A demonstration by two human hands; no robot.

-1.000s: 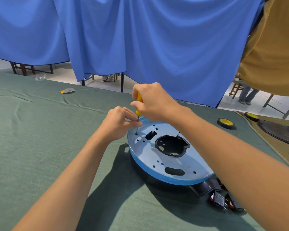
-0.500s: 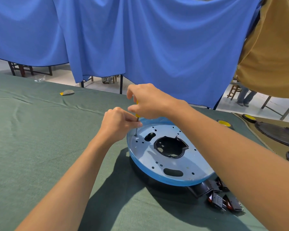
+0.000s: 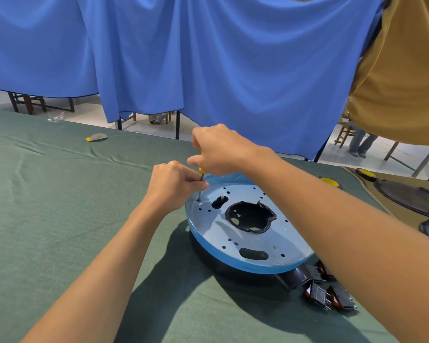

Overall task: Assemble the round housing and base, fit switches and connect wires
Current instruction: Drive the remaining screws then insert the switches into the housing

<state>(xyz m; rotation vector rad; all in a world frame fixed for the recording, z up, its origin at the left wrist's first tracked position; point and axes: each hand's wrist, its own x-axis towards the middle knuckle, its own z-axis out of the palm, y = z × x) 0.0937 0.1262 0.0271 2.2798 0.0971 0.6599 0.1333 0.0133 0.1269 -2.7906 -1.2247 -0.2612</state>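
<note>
Green cloth (image 3: 60, 219) covers the work table from the left edge through most of the scene. At far left on it lie a small clear plastic piece (image 3: 55, 118) and, just right of that, a flat grey piece with a yellow edge (image 3: 97, 137), both well apart from the work. Near centre, the left hand (image 3: 174, 185) has its fingers curled, with thumb and forefinger pinching the metal shaft of a screwdriver (image 3: 200, 186) close above the plate. The right hand (image 3: 221, 151) sits above and just right of it, with its fingers wrapped round the yellow handle from the top, so that most of the handle is hidden. The screwdriver stands nearly upright, its tip seated at a small hole on the far left edge of the round base plate (image 3: 253, 246). This plate is pale with a blue film and lies flat on a black housing (image 3: 203, 253) at centre right. A black ring (image 3: 250, 216) occupies its middle opening. Black and red switches (image 3: 327, 293) lie loose on the cloth at the plate's near right edge, partly under the right forearm. Farther right are two yellow-centred wheels (image 3: 365, 174) and dark round parts (image 3: 411, 196) on a brown cloth. A blue curtain (image 3: 208, 58) hangs behind the table.
</note>
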